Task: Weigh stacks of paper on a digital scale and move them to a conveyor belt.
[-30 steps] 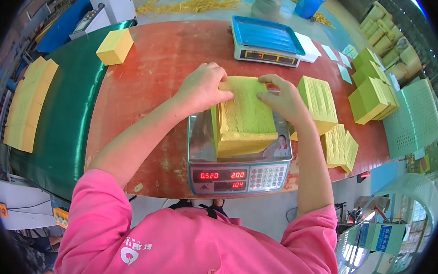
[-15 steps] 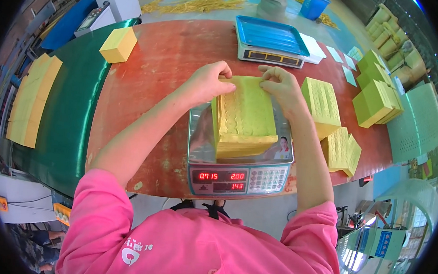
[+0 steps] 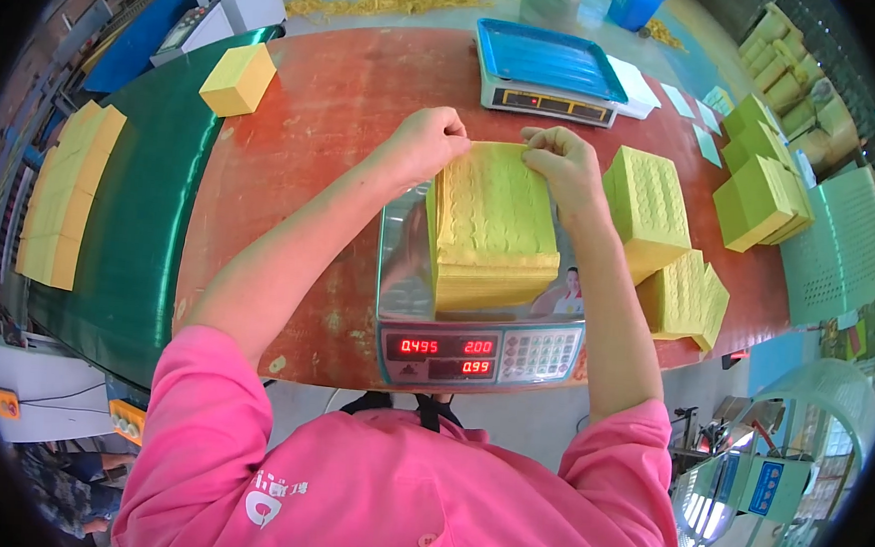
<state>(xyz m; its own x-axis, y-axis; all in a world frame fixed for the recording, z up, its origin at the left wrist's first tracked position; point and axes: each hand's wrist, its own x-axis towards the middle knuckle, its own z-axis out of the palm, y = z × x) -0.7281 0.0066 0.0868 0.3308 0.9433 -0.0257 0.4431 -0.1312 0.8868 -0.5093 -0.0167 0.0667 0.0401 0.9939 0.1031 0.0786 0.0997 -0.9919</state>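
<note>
A tall stack of yellow paper sheets [image 3: 497, 212] with wavy embossed rows stands on a digital scale [image 3: 405, 272] in front of me. The scale's panel glows with red digits. At the stack's far left corner, my left hand [image 3: 427, 143] is closed, thumb and fingers pinching the paper edge. My right hand [image 3: 566, 166] pinches the far right corner in the same way. How many sheets lie between the fingers is hidden. Close to my right forearm stand another yellow paper stack [image 3: 648, 201] and a leaning pair of stacks [image 3: 679, 293].
A second scale with a blue tray [image 3: 551, 60] stands at the table's far side. More yellow stacks [image 3: 758, 198] sit far right beside pale paper slips [image 3: 706, 145]. On the left, a green belt [image 3: 142, 195] carries a row of yellow stacks [image 3: 70, 196]; a single block [image 3: 237, 79] lies near its edge.
Both hands have shifted slightly away from me while holding the stack's far corners. The digits on the scale have dropped to lower values.
</note>
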